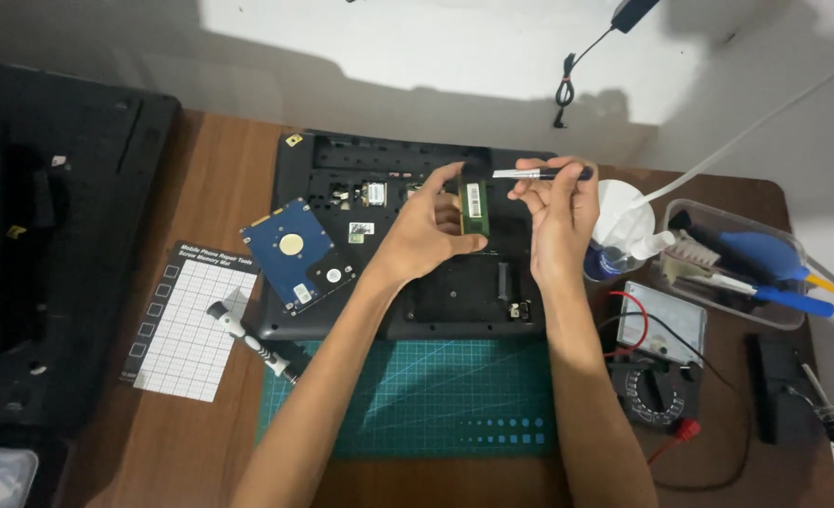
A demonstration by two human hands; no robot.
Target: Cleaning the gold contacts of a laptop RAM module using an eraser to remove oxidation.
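The left hand (431, 226) pinches the green memory module (473, 207); the right hand (553, 202), at 3 o'clock, grips a brush (539, 173): better stroke lightly.

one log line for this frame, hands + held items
left hand: holds memory module | right hand: holds brush | below: opened laptop

A green memory module (474, 207) with a white label stood upright on edge above the opened black laptop base (342, 169); a slim black-handled brush (541, 173) lay level just beside it.
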